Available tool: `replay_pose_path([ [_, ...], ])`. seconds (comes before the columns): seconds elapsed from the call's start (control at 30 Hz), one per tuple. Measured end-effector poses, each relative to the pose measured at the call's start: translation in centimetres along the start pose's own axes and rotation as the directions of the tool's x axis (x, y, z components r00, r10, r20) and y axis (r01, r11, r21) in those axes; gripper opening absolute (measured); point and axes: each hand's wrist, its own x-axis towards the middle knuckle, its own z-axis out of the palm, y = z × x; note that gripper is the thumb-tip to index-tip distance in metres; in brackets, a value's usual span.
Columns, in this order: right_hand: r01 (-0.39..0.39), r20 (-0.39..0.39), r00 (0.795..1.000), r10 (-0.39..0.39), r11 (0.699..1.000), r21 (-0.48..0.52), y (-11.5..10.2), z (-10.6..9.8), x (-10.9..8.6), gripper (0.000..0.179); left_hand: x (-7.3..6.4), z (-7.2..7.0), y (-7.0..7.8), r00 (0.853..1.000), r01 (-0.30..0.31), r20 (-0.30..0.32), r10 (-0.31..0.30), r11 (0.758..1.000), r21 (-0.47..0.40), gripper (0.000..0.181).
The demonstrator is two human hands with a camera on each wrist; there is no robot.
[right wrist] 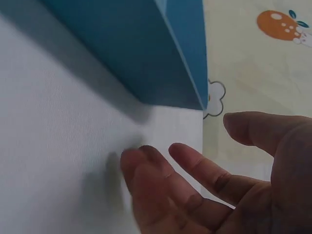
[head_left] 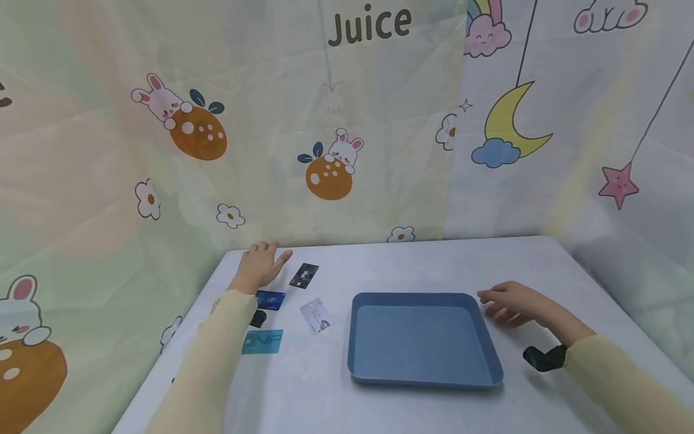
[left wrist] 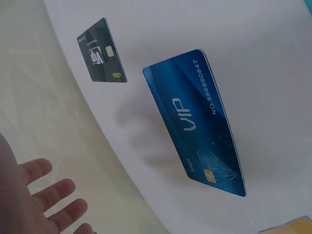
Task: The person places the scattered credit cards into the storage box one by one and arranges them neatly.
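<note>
My left hand [head_left: 260,265] hovers near the table's far left corner, its fingers spread and holding nothing. Just right of it lies a black VIP card [head_left: 303,275]. A blue VIP card [left wrist: 195,122] fills the middle of the left wrist view; the left sleeve partly covers it in the head view. Nearby are a pale lilac card [head_left: 316,316] and a teal VIP card [head_left: 268,342]. The edge of a yellow card [left wrist: 295,226] shows in the left wrist view. Beside the right rim of a blue tray [head_left: 425,340], my right hand [head_left: 523,304] holds nothing, fingers loosely bent.
A white cloth covers the table [head_left: 303,398]. Printed fabric [head_left: 260,120] with rabbits and oranges hangs behind and along the left. Dark wrist cameras sit on both wrists, the right one [head_left: 544,358] low above the cloth.
</note>
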Motion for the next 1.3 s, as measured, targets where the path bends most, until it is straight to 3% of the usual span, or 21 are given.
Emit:
replay_pose_path([
  [0.2, -0.003, 0.02, 1.0, -0.001, 0.988, 0.152, -0.3, 1.2, 0.1, 0.061, -0.1, -0.1, 1.0, 1.0, -0.006, 0.01, 0.006, 0.999, -0.036, 0.077],
  [0.5, 0.021, 0.01, 1.0, -0.023, 0.983, 0.183, -0.6, 1.8, 0.2, 0.057, -0.3, 0.8, 1.2, 1.0, 0.009, 0.021, -0.007, 0.995, -0.095, 0.072],
  [0.87, 0.076, 0.0, 0.997, -0.081, 0.934, 0.349, 1.6, 2.7, -0.2, 0.065, 0.2, 3.4, 1.0, 0.997, 0.028, 0.077, -0.018, 0.991, -0.131, 0.065],
  [1.1, 0.095, 0.009, 0.994, -0.108, 0.908, 0.409, 1.9, 3.1, -0.3, 0.065, 0.3, 3.7, 1.5, 0.994, 0.043, 0.106, -0.027, 0.987, -0.152, 0.065],
  [1.3, 0.103, 0.005, 0.993, -0.115, 0.902, 0.419, 2.2, 3.3, -0.4, 0.064, -0.2, 3.3, 2.6, 0.989, 0.075, 0.142, -0.051, 0.983, -0.17, 0.063],
])
